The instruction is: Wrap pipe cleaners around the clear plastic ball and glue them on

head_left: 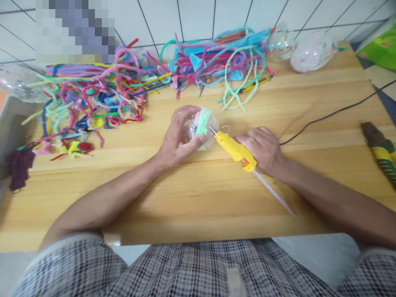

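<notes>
Head view: left hand [177,142], half-curled, gripped a clear ball [212,139] over the table [173,198] — pastel bands [203,122] covered its middle; its ends were bare. Right hand [262,148], closed, held the glue gun [232,147], nozzle [213,130] near the bands.

Wooden table [148,198] bearing tangled pipe cleaners [102,90], scissors [201,84] and pliers [382,154]

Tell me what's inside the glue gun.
A pale glue stick sticks out of the back of the glue gun in the right hand. The yellow casing hides whatever is further in.
</notes>
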`<state>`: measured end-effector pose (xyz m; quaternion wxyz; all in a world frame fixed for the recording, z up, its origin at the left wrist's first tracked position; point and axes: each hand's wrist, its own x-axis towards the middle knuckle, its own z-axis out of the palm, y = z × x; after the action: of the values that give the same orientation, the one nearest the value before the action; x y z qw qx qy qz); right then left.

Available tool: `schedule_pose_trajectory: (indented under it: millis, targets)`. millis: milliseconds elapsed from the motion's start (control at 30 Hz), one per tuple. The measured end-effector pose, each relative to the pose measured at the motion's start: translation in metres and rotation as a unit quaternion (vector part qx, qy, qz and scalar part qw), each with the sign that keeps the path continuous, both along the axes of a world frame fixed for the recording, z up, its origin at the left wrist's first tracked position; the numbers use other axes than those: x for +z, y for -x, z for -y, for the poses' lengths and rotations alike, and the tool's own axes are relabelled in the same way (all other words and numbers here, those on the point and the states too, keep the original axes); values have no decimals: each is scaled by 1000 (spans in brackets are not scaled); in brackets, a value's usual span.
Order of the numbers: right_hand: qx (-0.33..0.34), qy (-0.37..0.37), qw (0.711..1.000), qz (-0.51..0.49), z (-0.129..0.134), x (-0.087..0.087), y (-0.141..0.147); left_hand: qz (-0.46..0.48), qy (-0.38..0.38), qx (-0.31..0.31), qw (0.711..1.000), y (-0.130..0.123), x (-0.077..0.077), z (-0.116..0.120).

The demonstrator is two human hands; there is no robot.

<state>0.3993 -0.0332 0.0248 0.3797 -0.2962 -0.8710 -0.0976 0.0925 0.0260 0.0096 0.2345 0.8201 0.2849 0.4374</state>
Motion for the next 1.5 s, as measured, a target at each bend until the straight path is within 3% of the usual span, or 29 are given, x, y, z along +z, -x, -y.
schedule_pose_trajectory:
  millis: [533,833,1500]
  targets:
    - [-35,12,997,62,0,-5,-4,-8,-1,3,1000,0,4,2]
    - [-18,-33,999,38,-1,3,2,10,1,1,1000,-2,3,3]
    - [-34,26,998,54,1,-4,-5,-17,-4,4,1000,-1,7,4]
